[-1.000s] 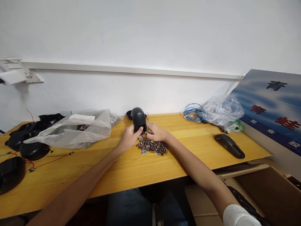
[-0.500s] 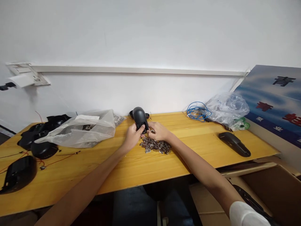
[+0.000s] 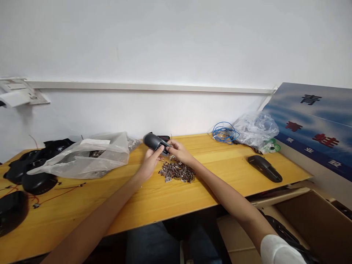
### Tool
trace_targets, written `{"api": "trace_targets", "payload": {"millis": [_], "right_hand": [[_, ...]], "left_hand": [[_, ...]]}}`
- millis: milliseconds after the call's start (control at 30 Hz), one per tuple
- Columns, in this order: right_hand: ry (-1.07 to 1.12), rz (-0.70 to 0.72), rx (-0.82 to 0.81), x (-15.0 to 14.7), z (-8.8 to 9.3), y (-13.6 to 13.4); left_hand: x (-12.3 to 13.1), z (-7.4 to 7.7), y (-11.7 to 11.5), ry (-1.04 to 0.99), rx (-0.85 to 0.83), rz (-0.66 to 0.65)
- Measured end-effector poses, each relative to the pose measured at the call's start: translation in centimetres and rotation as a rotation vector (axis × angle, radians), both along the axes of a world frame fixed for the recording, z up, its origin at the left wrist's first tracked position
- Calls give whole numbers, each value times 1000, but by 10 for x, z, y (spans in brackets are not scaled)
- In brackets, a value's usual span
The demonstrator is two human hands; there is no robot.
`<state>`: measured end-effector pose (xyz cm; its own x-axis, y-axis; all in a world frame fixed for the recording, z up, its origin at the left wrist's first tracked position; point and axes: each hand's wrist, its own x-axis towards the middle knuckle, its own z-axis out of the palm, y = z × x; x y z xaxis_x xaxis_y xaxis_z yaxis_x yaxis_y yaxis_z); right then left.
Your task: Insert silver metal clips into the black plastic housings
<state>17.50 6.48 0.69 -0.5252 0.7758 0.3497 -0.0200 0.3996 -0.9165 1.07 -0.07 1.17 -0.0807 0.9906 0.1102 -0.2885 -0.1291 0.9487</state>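
A black rounded plastic housing (image 3: 151, 140) is held above the back half of the wooden table (image 3: 129, 205), tilted with its bulbous end to the left. My left hand (image 3: 149, 161) grips it from below and in front, thumb on the slotted section. At the narrower right end, the fingers of my right hand (image 3: 179, 151) close on the housing; whether they also pinch a small part is hidden. Right below both hands lies a heap of small shiny metal parts (image 3: 178, 171). Another dark piece (image 3: 164, 138) rests behind the housing against the wall.
A plastic bag (image 3: 110, 156) containing small metal parts lies left, beside several black housings (image 3: 40, 182) with red wires. To the right are blue cable (image 3: 224, 132), a clear bag (image 3: 255, 126) and a black device (image 3: 264, 168). An open cardboard box (image 3: 308, 216) stands below the right edge.
The housing has turned from nearly upright to lying slanted, its bulbous end swinging left and down. My right hand has moved onto its narrower end. The view has shifted slightly right.
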Motion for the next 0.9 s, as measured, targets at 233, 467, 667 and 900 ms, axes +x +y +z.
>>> {"api": "trace_targets", "payload": {"millis": [233, 467, 667, 900], "right_hand": [[181, 15, -268, 4, 1, 7], [206, 40, -354, 8, 1, 7], [314, 44, -434, 0, -5, 8], [360, -8, -419, -8, -8, 3]], "left_hand": [[-6, 4, 2, -267, -91, -9], [-11, 10, 3, -243, -43, 58], [-7, 11, 0, -275, -3, 75], [-3, 8, -1, -255, 29, 47]]}}
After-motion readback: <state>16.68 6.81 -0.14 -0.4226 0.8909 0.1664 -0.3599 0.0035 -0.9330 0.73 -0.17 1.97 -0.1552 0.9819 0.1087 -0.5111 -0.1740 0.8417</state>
